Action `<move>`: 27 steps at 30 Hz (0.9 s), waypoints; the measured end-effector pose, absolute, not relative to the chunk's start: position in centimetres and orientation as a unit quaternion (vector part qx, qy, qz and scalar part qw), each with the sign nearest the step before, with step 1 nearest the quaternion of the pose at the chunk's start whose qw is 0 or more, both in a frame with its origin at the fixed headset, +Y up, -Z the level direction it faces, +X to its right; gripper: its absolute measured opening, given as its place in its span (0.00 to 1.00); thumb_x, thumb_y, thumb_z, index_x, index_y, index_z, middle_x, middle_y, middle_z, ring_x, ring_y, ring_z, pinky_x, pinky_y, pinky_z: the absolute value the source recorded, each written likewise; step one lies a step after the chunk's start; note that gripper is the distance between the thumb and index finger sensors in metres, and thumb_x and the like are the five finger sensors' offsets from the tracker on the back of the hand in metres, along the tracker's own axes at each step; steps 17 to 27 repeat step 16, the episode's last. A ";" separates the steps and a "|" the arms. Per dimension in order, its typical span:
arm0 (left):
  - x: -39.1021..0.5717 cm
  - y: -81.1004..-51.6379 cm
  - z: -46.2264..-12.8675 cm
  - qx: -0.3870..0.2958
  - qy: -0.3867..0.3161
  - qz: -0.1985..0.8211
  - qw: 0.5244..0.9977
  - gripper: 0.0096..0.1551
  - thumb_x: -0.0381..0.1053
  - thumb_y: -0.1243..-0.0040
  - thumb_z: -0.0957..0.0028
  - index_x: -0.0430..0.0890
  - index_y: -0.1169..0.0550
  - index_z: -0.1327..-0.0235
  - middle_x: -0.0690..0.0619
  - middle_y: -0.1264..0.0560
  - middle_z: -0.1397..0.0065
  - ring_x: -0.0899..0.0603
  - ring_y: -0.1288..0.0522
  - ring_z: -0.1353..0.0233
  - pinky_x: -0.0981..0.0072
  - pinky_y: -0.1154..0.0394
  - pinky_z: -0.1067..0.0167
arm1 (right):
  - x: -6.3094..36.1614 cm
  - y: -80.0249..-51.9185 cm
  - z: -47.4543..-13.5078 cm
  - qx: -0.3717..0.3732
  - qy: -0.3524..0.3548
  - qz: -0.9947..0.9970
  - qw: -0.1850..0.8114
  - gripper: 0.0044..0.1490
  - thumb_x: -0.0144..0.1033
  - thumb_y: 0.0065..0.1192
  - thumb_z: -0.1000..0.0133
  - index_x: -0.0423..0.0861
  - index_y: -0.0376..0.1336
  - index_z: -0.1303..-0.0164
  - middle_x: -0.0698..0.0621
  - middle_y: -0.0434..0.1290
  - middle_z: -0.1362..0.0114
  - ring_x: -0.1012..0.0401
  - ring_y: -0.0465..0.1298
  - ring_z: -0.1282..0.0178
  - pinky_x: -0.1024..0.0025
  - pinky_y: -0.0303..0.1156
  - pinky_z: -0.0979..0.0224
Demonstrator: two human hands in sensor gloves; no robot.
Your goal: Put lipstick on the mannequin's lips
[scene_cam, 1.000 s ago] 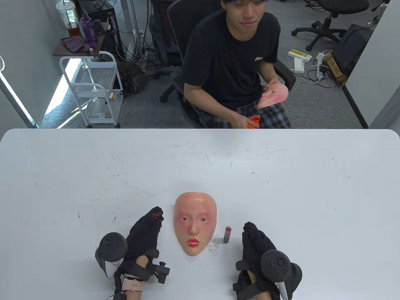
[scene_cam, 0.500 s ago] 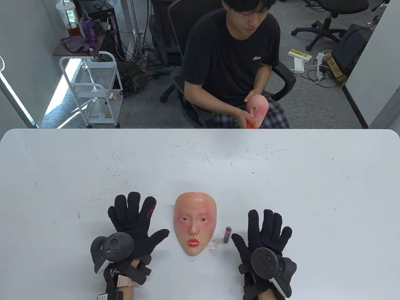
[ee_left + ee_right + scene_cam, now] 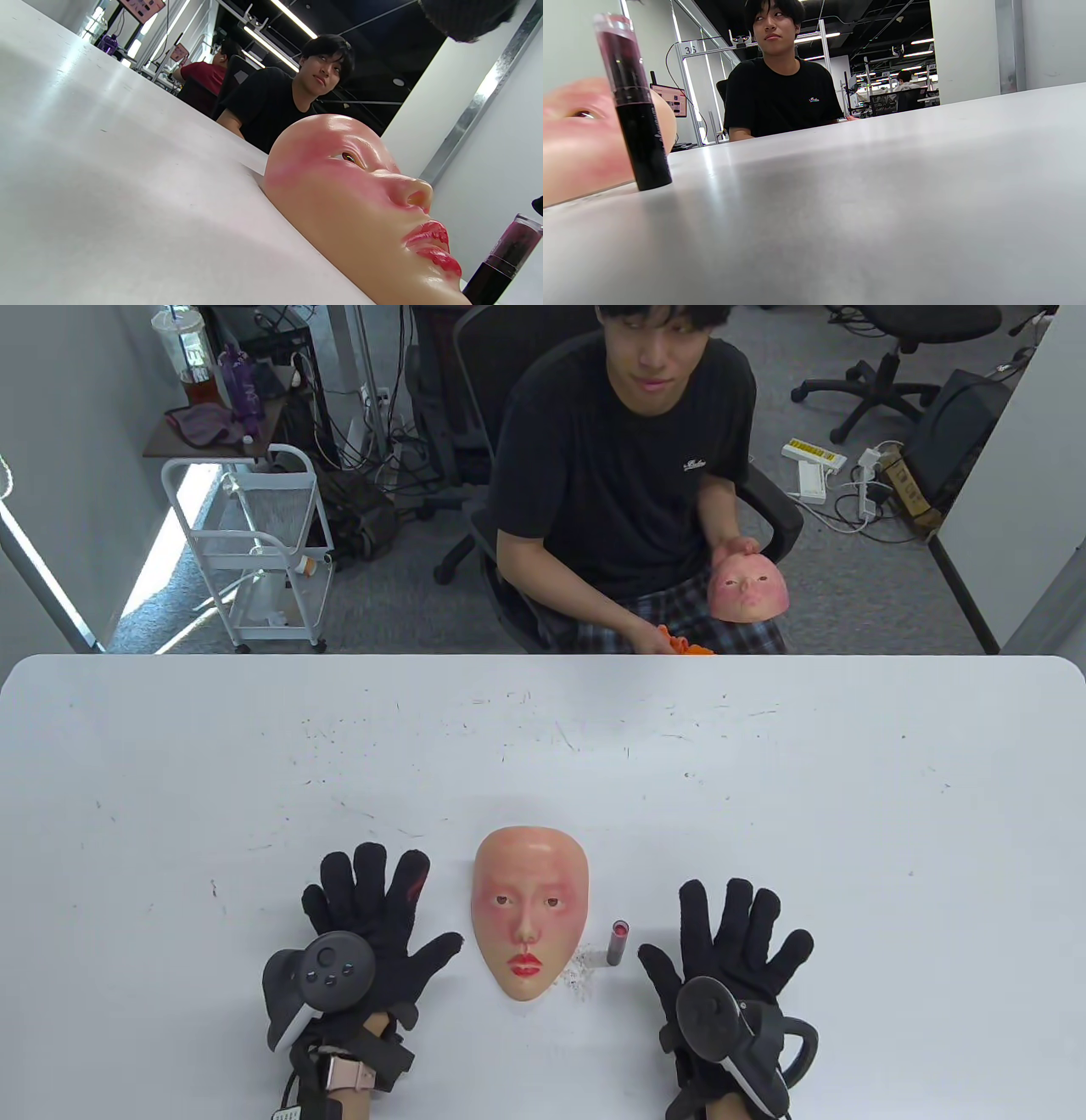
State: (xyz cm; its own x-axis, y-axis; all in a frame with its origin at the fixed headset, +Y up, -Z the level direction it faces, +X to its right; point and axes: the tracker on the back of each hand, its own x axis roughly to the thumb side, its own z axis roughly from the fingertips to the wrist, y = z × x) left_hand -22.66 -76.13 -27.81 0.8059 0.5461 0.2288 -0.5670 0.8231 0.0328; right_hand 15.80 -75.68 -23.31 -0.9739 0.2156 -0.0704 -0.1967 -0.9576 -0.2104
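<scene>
Lipstick (image 3: 618, 944) just beside right hand (image 3: 735, 950)

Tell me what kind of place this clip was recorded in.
Probably an office or lab workspace used for data recording: a white table on grey carpet, rolling office chairs, power strips and cables on the floor, and numbered rig frames under strip lights behind.

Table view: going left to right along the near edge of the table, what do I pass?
Left hand, spread flat on the table → mannequin face, lying face up with red lips → lipstick tube, standing upright → right hand, spread flat.
</scene>
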 end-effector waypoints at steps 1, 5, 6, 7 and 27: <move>-22.7 -76.2 -27.8 0.048 -0.103 0.293 0.949 0.56 0.81 0.49 0.50 0.71 0.59 0.13 0.52 0.72 0.10 0.38 0.83 0.20 0.35 0.83 0.31 | 15.8 -75.7 -23.3 -0.047 -0.101 0.989 0.101 0.53 0.70 0.48 0.48 0.60 0.43 0.14 0.42 0.39 0.08 0.44 0.34 0.10 0.40 0.17 0.23; -23.1 -76.3 -27.6 0.034 -0.087 0.296 0.951 0.56 0.81 0.50 0.50 0.71 0.59 0.12 0.52 0.72 0.10 0.37 0.83 0.20 0.34 0.83 0.32 | 15.6 -75.7 -23.3 -0.047 -0.097 0.990 0.094 0.52 0.70 0.48 0.48 0.60 0.44 0.14 0.43 0.40 0.08 0.44 0.35 0.10 0.40 0.17 0.23; -23.3 -76.3 -27.6 0.035 -0.084 0.302 0.949 0.56 0.81 0.50 0.50 0.71 0.59 0.12 0.52 0.72 0.10 0.37 0.83 0.20 0.34 0.83 0.32 | 15.6 -75.7 -23.3 -0.047 -0.098 0.990 0.093 0.52 0.70 0.48 0.48 0.60 0.45 0.14 0.44 0.41 0.08 0.44 0.37 0.10 0.39 0.17 0.23; -23.4 -76.3 -27.6 0.036 -0.083 0.306 0.948 0.56 0.81 0.50 0.50 0.71 0.58 0.12 0.52 0.72 0.10 0.37 0.83 0.20 0.34 0.83 0.32 | 15.6 -75.7 -23.3 -0.046 -0.099 0.990 0.094 0.52 0.70 0.48 0.48 0.60 0.45 0.14 0.44 0.41 0.08 0.43 0.37 0.10 0.39 0.17 0.23; -23.6 -76.3 -27.5 0.033 -0.079 0.319 0.944 0.56 0.80 0.50 0.49 0.69 0.57 0.11 0.51 0.71 0.10 0.37 0.83 0.20 0.34 0.83 0.32 | 15.4 -75.8 -23.1 -0.047 -0.093 0.990 0.090 0.52 0.69 0.48 0.48 0.59 0.46 0.14 0.43 0.42 0.08 0.43 0.38 0.10 0.39 0.17 0.23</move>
